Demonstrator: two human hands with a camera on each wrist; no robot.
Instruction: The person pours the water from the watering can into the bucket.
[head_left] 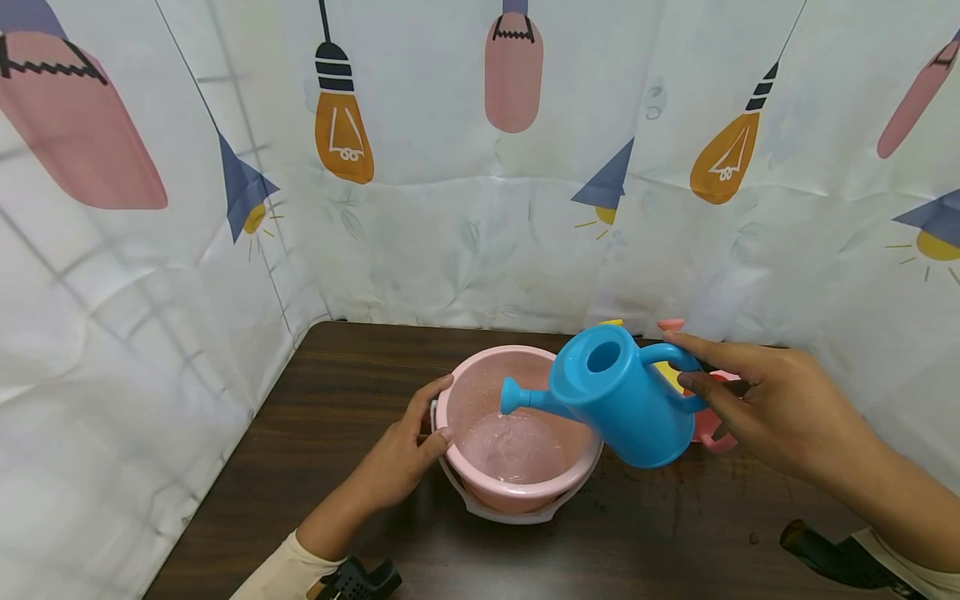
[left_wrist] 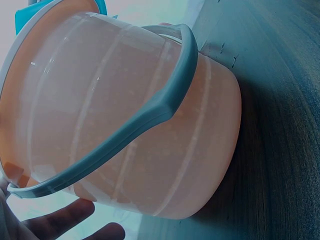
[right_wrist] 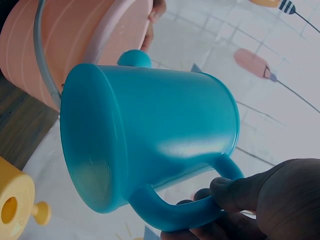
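My right hand (head_left: 780, 400) grips the handle of a blue watering can (head_left: 630, 408), thumb and fingers round it in the right wrist view. The can is tilted, its spout (head_left: 525, 397) over the mouth of a pink bucket (head_left: 517, 498). Rippled water (head_left: 513, 446) lies in the bucket; a stream from the spout is hard to make out. My left hand (head_left: 397, 454) holds the bucket's left rim, thumb and fingertips at the edge. Along the bucket's side hangs its pale handle (left_wrist: 145, 112) in the left wrist view.
Behind the blue can, partly hidden, stand a yellow watering can (right_wrist: 12, 200) and a pinkish-red one (head_left: 712, 425). The dark wooden table (head_left: 337, 392) has wet spots at right. A patterned white cloth (head_left: 450, 250) hangs behind and at left.
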